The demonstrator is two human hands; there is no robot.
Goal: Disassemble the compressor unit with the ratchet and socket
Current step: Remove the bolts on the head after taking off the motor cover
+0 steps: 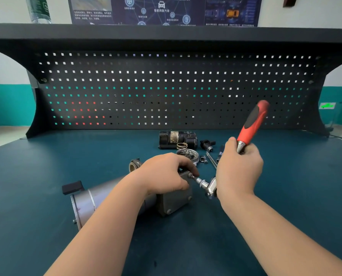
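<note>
Nearest to me, two bare forearms reach out over the dark teal worktop (46,196). My left hand (162,174) lies curled over the top of the compressor unit (126,198), fingers wrapped over the square end plate and holding it down. The unit is one grey cylinder lying on its side at centre-left, with a black block at its near-left end and the plate facing right; I count two bolt heads on the visible plate face, and I can make out no others.

My right hand (239,168) grips one ratchet (251,122) low on its shaft, just under the red and black handle, which tilts up and to the right. The chrome head sits below the hand, and one socket (201,182) on a short extension runs from it leftward to a bolt at the plate's upper corner, right at my left fingertips.

Just behind the hands lie loose parts: one tan ring-shaped piece (134,165), one round metal dish (188,155) holding small hardware, one small socket-like bit (203,159), two thin rods (211,159), and one dark-handled tool (220,154) partly hidden by my right hand. Farther back sit one black motor-like body (177,139) with a coil spring (182,145) against it, and one small black fitting (207,145).

At the far edge stands one black pegboard (166,86).
</note>
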